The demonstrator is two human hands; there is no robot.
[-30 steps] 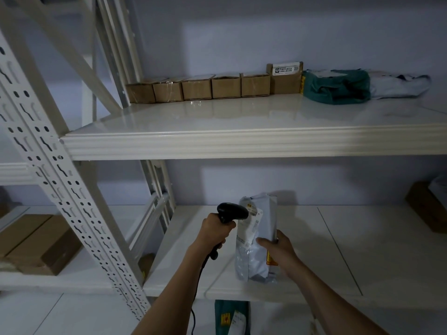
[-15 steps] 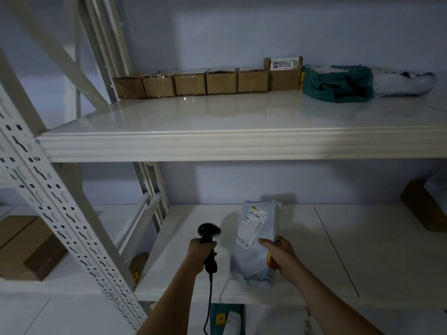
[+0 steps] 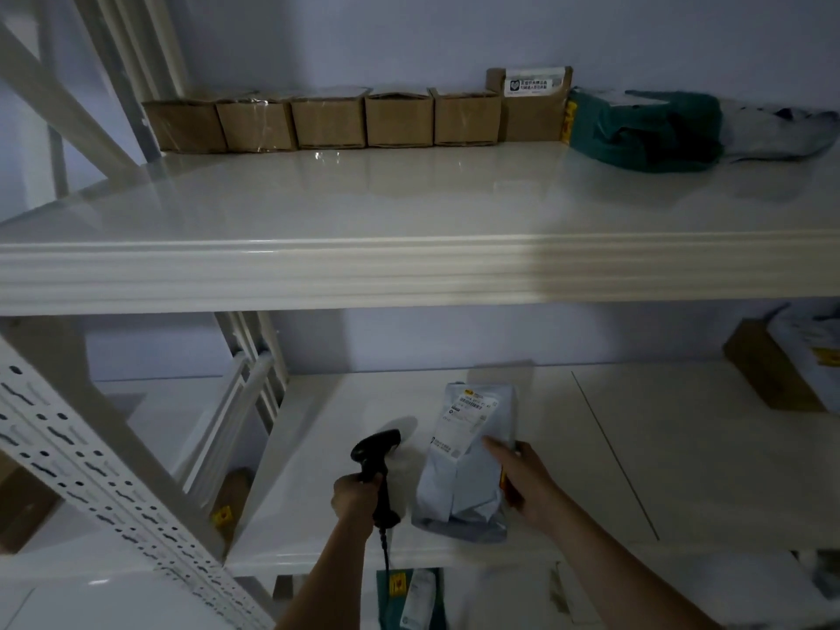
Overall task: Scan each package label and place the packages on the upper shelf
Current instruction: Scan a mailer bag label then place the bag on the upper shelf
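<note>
Both forearms reach forward. The left hand is fisted round a scanner handle; the right hand grips a grey package, thumb on front.

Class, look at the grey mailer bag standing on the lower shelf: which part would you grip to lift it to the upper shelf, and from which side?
Probably the right edge, about mid-height, coming from the right. The grey mailer bag stands nearly upright, label facing the camera, soft and creased below. The right hand already holds that edge, thumb across the front, while the left hand grips the barcode scanner.
</note>
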